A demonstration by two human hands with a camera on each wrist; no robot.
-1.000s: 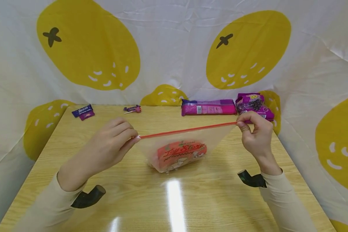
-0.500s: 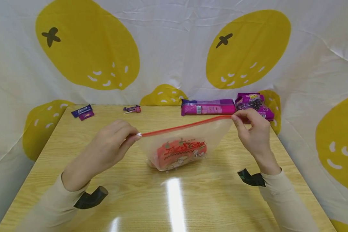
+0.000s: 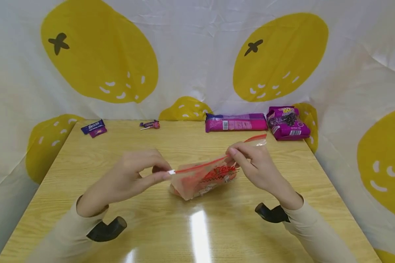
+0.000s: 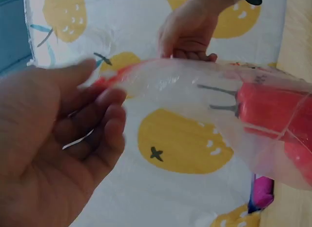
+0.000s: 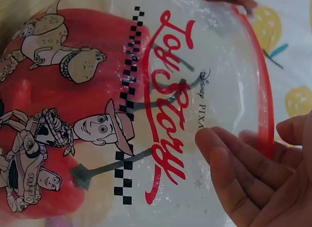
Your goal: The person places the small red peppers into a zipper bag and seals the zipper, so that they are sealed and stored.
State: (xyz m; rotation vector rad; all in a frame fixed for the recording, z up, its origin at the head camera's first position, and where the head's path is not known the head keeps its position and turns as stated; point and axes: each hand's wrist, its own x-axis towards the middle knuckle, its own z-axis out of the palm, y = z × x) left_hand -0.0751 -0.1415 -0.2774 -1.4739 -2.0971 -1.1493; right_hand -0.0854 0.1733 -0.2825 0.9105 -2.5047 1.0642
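A clear zip bag (image 3: 197, 179) with a red zip strip stands tilted on the table in the head view. Its front carries red "Toy Story" lettering and cartoon figures. Red things with dark green stems (image 5: 102, 171) show through the plastic in the right wrist view. My left hand (image 3: 136, 177) pinches the bag's left top corner at the white slider (image 3: 171, 172). Farther along the strip, my right hand (image 3: 255, 164) grips the bag's upper edge between thumb and fingers. The strip's right end (image 3: 256, 138) sticks out past that hand.
At the table's back right lie a long purple packet (image 3: 235, 122) and a purple bag with a grape picture (image 3: 289, 123). Small wrapped sweets (image 3: 94, 128) and a lollipop (image 3: 150, 125) lie at the back left. A lemon-print cloth (image 3: 197, 54) hangs behind.
My right hand has moved left and down from the bag's right corner to partway along the strip. My left hand has come slightly right and down. The bag's top has slackened and lowered.
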